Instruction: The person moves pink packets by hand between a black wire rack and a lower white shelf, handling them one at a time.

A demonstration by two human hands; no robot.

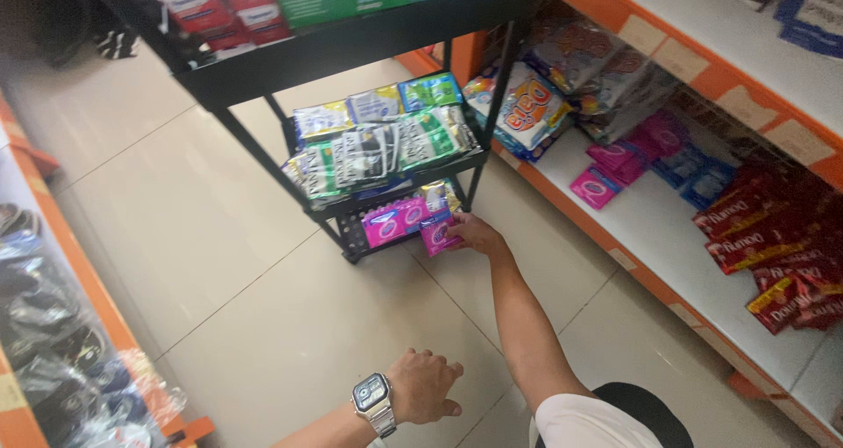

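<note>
Your right hand (474, 233) reaches low, fingers closed around a pink packet (436, 234) at the front corner of the bottom tier of the black cart (351, 48). The packet sits half off the tier's edge, just beside more pink packets (391, 221) lying in that tier. Your left hand (426, 385) hangs near your body, loosely curled, holding nothing, a silver wristwatch (372, 401) on the wrist. Above the pink row, the middle tier holds green and black sachets (382, 145), stacked and overhanging its front lip. The top tier carries red and green boxes (263, 4). Open tiled floor (219, 237) lies to the left of the cart and in front of it. Right of your arm, the orange-edged shelf (632, 211) runs close by; its lip passes near your elbow. It holds pink sachets (615, 171) and red packets (777, 255). At far left, bagged dark goods (53, 343) crowd another orange shelf edge.
</note>
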